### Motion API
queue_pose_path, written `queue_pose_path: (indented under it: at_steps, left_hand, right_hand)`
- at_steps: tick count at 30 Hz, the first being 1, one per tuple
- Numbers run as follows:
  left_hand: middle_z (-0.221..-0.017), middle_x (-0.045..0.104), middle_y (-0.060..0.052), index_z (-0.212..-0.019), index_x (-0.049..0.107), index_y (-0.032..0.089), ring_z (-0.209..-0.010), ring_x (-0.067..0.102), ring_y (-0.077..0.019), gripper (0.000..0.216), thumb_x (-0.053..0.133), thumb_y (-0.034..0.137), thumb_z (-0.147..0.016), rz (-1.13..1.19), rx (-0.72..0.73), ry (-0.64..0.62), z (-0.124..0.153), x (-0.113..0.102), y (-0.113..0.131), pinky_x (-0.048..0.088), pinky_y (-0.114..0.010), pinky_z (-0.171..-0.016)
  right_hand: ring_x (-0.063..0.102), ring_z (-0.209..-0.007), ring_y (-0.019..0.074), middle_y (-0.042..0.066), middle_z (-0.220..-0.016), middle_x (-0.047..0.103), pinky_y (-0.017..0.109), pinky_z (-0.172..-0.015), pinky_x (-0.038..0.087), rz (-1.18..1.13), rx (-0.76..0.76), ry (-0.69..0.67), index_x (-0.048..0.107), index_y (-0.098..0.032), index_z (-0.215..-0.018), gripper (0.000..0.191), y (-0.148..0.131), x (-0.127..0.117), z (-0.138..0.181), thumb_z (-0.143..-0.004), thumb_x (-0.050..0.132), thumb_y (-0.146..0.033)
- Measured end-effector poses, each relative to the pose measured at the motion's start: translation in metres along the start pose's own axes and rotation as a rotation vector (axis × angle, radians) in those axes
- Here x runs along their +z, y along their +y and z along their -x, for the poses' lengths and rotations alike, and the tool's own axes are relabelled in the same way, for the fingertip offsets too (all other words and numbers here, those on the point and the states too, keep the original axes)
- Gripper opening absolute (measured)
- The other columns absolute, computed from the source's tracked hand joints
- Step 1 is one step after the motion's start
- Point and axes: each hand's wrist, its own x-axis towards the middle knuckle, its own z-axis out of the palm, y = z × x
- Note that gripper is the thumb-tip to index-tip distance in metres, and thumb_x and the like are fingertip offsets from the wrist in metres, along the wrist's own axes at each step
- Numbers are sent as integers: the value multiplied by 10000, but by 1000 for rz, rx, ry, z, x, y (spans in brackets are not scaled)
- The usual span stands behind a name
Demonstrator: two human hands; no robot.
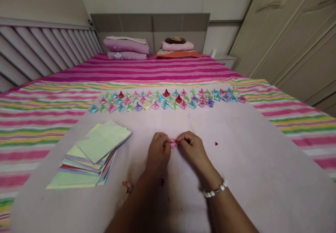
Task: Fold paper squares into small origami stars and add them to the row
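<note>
Between my two hands is a small pink folded paper piece (173, 143), held just above the pale board (252, 177). My left hand (159, 150) pinches its left side, fingers closed. On the other side, the fingertips of my right hand (193, 147) are pinched on its right edge; a white beaded bracelet (216, 191) circles that wrist. Most of the paper's shape is covered by fingers. Beyond the hands stand rows of little folded paper boats (165, 105) in blue, green, pink, red, yellow and purple.
A fanned stack of coloured paper sheets (105, 140) lies to the left. Small red scraps (216, 143) and a brownish crumpled bit (127, 186) dot the board. The board rests on a striped bedspread (301, 131); folded bedding (127, 49) sits by the headboard (136, 22).
</note>
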Motion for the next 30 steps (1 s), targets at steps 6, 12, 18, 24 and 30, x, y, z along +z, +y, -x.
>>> queue_pose_path:
  at_steps: [6, 12, 18, 24, 30]
  left_hand:
    - [-809, 549, -42, -730, 552, 184, -791, 539, -179, 197, 437, 25, -738, -122, 19, 0, 1, 0, 2, 445, -302, -696]
    - [-839, 567, -57, -769, 570, 169, -790, 550, -183, 165, 454, 52, -753, -217, -20, 13, 1, 0, 3, 449, -308, -701]
    - [-916, 591, -52, -828, 626, 174, -871, 567, -179, 181, 462, 103, -795, -205, -72, -62, 2, -1, 7, 458, -309, -763]
    - [-952, 599, -48, -872, 661, 194, -905, 573, -192, 184, 485, 245, -850, -213, -72, -108, 2, -1, 7, 466, -333, -803]
    - [-949, 614, -50, -869, 660, 207, -912, 584, -207, 232, 441, 284, -876, -229, -40, -145, 0, -1, -2, 487, -357, -797]
  right_hand:
    - [611, -719, 178, 32, -717, 654, 308, -701, 461, -4, 22, 6, 653, -208, -603, 225, 0, 1, -1, -657, 478, -76]
    - [615, -716, 175, 33, -731, 661, 302, -692, 465, -1, 47, 9, 664, -200, -618, 217, 1, 2, 0, -658, 493, -74]
    - [604, -710, 165, 28, -716, 647, 282, -683, 454, 37, 44, 1, 659, -178, -624, 215, -4, 2, 0, -681, 497, -49]
    - [572, -671, 144, 14, -692, 615, 251, -637, 426, 119, -2, 27, 648, -178, -617, 229, -6, 6, 2, -680, 523, 4]
    - [563, -689, 145, 26, -722, 608, 246, -636, 406, 211, -50, 34, 643, -159, -653, 214, -7, 8, 5, -688, 530, 19]
